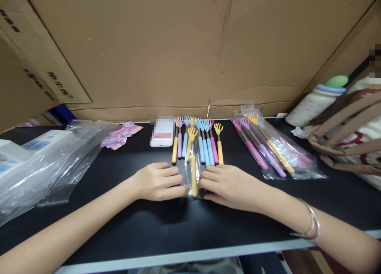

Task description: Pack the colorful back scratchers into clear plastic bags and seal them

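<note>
A yellow back scratcher (193, 173) with a hand-shaped head lies in a narrow clear plastic bag (188, 169) on the black table. My left hand (162, 182) has its fingers curled at the bag's left edge, near the lower end. At the right edge, my right hand (224, 184) is closed in the same way, its fingertips on the film. Just behind lie several loose back scratchers side by side: a purple one (179, 143), a pink one (213, 149), blue ones (202, 147) and another yellow one (219, 149).
Bagged back scratchers (278, 155) lie to the right, near a white bottle (315, 103) and a bag with brown straps (336, 163). Left are empty plastic bags (68, 163), pink cards (120, 135) and a phone (162, 133). Cardboard (163, 48) walls the back.
</note>
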Available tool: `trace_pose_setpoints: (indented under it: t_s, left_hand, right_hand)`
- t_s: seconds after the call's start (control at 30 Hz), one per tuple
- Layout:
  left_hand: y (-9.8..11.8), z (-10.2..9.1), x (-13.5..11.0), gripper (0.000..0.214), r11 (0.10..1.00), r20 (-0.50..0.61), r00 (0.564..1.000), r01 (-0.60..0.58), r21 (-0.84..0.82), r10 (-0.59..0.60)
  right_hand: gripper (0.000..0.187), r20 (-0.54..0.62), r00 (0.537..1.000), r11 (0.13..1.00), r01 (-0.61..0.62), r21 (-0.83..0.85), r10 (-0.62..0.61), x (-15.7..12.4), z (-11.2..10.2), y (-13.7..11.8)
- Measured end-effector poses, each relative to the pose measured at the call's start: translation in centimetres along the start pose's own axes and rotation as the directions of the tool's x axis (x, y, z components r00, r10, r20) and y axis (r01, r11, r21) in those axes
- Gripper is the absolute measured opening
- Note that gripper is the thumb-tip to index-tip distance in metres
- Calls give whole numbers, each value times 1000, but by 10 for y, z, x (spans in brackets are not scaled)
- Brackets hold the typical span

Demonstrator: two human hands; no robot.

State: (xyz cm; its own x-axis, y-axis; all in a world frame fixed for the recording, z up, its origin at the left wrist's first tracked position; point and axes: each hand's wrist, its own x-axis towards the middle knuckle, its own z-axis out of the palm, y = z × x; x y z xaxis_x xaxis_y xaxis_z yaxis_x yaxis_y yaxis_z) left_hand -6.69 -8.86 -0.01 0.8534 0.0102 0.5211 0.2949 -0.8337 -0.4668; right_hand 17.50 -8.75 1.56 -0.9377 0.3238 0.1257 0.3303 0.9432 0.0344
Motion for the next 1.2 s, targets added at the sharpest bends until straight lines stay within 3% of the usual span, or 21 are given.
trace_pose_setpoints:
  t_s: [1.2]
  left_hand:
    - [-1, 0, -1, 20, 999, 19, 1000, -10, -38, 11]
  right_hand:
    - [12, 10, 1000, 1000, 9, -17, -8, 1, 0, 0]
